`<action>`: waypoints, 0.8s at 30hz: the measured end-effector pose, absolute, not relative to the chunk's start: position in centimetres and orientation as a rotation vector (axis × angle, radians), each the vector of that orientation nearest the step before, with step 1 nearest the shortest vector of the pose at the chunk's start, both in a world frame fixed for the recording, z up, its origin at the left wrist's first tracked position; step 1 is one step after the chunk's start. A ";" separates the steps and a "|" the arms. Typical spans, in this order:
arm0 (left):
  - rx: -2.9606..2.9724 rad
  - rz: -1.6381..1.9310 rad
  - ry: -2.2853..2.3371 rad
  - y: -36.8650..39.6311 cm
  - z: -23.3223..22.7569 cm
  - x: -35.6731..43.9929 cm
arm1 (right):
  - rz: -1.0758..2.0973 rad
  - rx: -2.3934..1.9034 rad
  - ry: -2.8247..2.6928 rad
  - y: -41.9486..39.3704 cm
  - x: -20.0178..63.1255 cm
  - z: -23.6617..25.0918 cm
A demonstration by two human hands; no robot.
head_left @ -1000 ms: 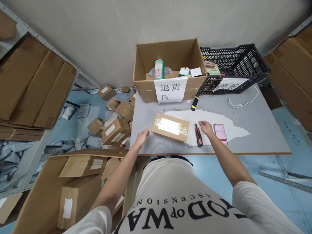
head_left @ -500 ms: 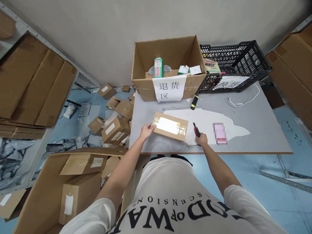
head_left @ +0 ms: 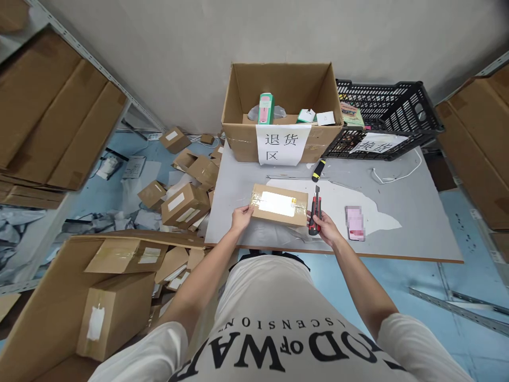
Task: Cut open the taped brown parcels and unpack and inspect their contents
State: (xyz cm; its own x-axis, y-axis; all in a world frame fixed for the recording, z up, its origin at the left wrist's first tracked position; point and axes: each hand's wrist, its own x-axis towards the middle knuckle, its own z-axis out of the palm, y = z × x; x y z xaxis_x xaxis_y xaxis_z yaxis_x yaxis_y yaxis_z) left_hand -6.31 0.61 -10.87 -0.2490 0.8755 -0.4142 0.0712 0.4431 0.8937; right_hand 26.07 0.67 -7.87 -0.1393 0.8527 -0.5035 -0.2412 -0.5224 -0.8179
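Observation:
A taped cardboard box [head_left: 260,211] with a white label lies at the near side of the table, its long side running left to right. My left hand [head_left: 242,216] grips its left end, thumb on top. In my right hand [head_left: 326,225] is a red and black utility knife [head_left: 314,215], blade pointing away from me, held close against the box's right end. Whether the right fingers also touch the box I cannot tell. A second knife, yellow and black [head_left: 318,170], rests farther back on the table.
Behind stand a large open carton [head_left: 242,143] with a paper sign and a black plastic crate [head_left: 392,151]. A phone [head_left: 355,223] and a white cable [head_left: 397,180] lie on the table [head_left: 421,228]. Cardboard boxes [head_left: 185,206] crowd the floor at left, beside a big open carton [head_left: 47,307].
My right hand has come left with the utility knife to the box's right end, and the knife now stands more upright in view. My left hand keeps its hold on the box.

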 end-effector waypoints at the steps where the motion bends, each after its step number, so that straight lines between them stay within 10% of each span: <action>1: 0.826 0.978 1.626 0.5 -10.8 -6.2 | 1.748 -1.342 -0.750 1.2 25.9 -7.8; 24: 1.580 0.877 1.441 1.0 -7.9 -4.7 | 1.704 -1.513 -1.122 -0.5 30.1 -8.0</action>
State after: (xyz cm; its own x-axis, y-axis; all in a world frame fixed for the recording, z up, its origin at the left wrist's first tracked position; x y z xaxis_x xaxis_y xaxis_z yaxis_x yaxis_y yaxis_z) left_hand -4.69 0.96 -7.87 0.1078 0.9938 -0.0262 0.4340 -0.0233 0.9006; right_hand 30.07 -0.47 -7.98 -0.1774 0.8596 -0.4793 0.1007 -0.4686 -0.8777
